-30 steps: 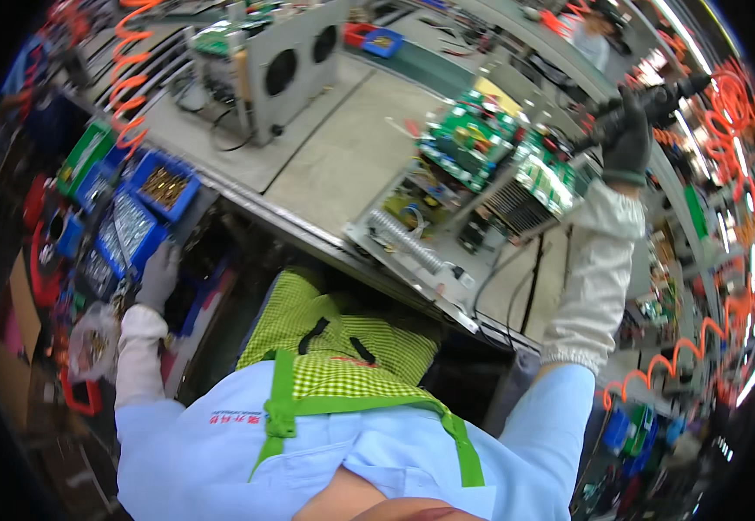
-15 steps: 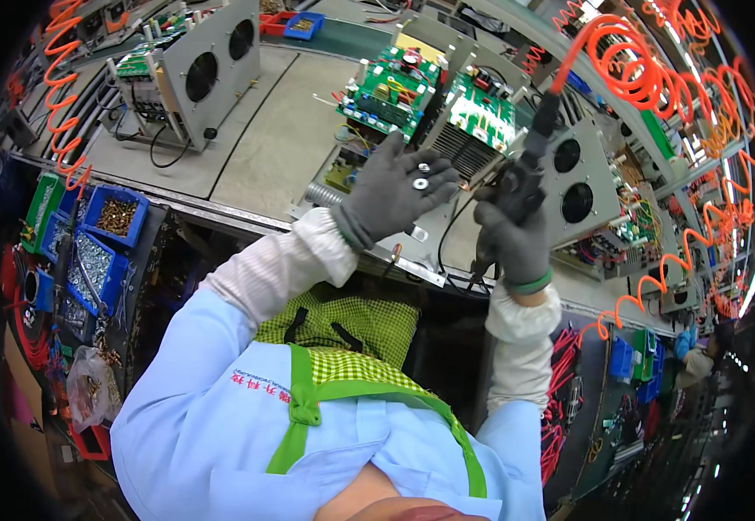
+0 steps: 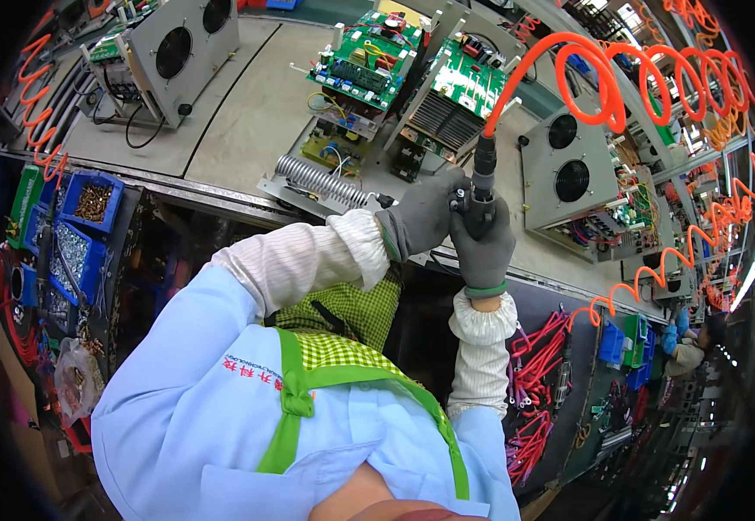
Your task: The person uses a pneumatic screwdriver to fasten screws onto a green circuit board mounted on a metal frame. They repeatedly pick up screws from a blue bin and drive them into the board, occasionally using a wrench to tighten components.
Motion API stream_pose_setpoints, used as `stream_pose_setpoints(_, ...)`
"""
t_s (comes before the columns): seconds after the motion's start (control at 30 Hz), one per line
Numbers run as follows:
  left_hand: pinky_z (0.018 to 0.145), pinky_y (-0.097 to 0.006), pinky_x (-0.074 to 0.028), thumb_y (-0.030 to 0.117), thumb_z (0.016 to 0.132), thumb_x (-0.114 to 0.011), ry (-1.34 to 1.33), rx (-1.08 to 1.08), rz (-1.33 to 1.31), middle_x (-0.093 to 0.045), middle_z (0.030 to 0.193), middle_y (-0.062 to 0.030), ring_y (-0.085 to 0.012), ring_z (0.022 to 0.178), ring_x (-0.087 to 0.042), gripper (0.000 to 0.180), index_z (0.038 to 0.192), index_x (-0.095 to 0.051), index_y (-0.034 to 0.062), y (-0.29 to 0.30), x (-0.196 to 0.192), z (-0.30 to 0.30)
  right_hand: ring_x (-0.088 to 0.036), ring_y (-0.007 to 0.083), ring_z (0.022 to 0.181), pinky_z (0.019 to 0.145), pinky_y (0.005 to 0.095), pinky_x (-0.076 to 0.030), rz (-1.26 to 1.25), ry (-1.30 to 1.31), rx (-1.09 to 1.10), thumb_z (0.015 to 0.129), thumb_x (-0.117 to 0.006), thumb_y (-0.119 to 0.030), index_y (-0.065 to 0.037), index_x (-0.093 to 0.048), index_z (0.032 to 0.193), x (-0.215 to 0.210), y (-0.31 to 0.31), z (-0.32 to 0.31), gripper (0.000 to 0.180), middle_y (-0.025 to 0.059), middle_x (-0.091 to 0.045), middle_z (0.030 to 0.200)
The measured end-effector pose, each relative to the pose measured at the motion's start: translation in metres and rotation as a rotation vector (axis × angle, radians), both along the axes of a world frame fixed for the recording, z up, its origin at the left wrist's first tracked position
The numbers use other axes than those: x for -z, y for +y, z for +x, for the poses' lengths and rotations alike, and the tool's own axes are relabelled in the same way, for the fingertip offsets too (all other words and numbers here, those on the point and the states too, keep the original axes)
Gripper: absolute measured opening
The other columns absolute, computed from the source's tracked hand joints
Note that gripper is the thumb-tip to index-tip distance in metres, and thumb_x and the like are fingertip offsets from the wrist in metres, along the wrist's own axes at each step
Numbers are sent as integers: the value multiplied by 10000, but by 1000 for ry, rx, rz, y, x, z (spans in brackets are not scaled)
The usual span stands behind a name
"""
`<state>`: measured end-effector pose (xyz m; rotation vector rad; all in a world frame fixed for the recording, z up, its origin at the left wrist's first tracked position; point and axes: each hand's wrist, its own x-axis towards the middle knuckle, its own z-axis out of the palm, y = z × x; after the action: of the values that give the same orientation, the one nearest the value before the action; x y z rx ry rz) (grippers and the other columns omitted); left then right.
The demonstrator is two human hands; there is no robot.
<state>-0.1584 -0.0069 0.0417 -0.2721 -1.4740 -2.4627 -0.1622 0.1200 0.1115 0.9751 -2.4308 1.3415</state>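
My right hand (image 3: pixel 486 252), in a dark grey glove, is wrapped round a black air-powered driver (image 3: pixel 483 165) held upright in front of me. A thick orange hose (image 3: pixel 529 54) runs up from the driver's end. My left hand (image 3: pixel 419 215), gloved alike, is closed with its fingertips at the driver's side, beside my right fingers. A small shiny piece shows at those fingertips, too small to name; the palm is hidden. Just beyond my hands stands an open unit with a green circuit board (image 3: pixel 468 82) over black heat-sink fins (image 3: pixel 441 122).
A second green board (image 3: pixel 369 65) and a coiled metal resistor (image 3: pixel 321 181) are left of my hands. Grey fan housings stand at right (image 3: pixel 568 165) and far left (image 3: pixel 178 56). Blue bins of screws (image 3: pixel 92 200) sit at left; red cables (image 3: pixel 538 373) lie at right.
My left hand has turned over from an open palm carrying a washer and another small metal piece, and closed at the driver. My right hand and driver have come slightly left, the driver now more upright.
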Motion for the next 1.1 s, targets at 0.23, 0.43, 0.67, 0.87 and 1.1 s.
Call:
stream_pose_setpoints(0.23,919,-332,-450,115,927,-428,-214,179,584,-621,1000,-102,-202,963,-594,267,1153,-547,37,16,6,-16,-681,273,823,720,360,-521,15,-7,39,723,-731,-138,-40,-533,1172,6,4,-11,501,162,-672,894)
stream_pose_setpoints(0.43,765,-404,-482,15,805,-538,13,-411,-706,-607,956,-227,-368,917,-597,389,1191,-489,-8,15,-48,28,-680,261,814,724,349,-518,8,-129,49,718,-738,-179,-18,-535,1137,11,12,-23,493,154,-676,870)
stream_pose_setpoints(0.67,732,-389,-484,-8,790,-561,-51,-412,-693,-599,984,-226,-380,916,-604,417,1198,-475,-14,24,-48,28,-673,249,765,708,346,-513,13,-56,163,724,-720,-169,-7,-539,1101,8,6,-19,448,131,-670,823)
stream_pose_setpoints(0.87,889,-324,-488,-48,843,-512,280,-372,-408,-547,1124,-193,-280,1022,-594,345,1186,-484,-46,17,-10,1,-604,130,782,692,264,-491,-322,-278,65,765,-674,-20,-29,-538,1072,12,10,-26,336,45,-616,876)
stream_pose_setpoints(1.1,904,-346,-510,129,943,-465,-366,168,373,-528,1159,-134,-208,1022,-583,362,1271,-399,-10,-2,-35,15,-584,106,729,643,228,-465,-318,-487,11,776,-668,-7,-34,-510,1079,-5,22,-22,343,45,-610,830)
